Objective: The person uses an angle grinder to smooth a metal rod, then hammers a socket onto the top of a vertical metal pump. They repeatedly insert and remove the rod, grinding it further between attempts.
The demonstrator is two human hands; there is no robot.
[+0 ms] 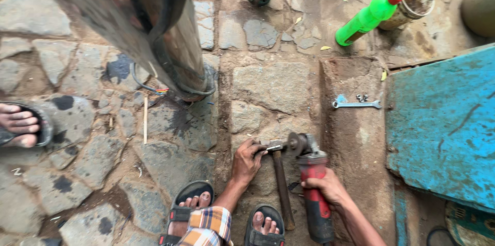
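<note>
Currently the right hand [326, 187] is clenched round the red body of an angle grinder [312, 189], low centre of the frame, its disc [296, 143] pointing up-frame; the left hand [247, 161] grasps a small metal piece [274, 147] just left of the disc, touching or nearly so, cannot tell which; a hammer [282, 187] lies on the stone floor [268, 86] between the hands, handle running down-frame. To do this well, judging from the pose: keep left fingers clear of the disc edge, brace the piece on the stone, hold the grinder steady, light pressure; sandalled feet [263, 225] sit close below, so throw sparks away from them. A spanner [356, 104] and green bottle [367, 18] lie upper right, well apart.
</note>
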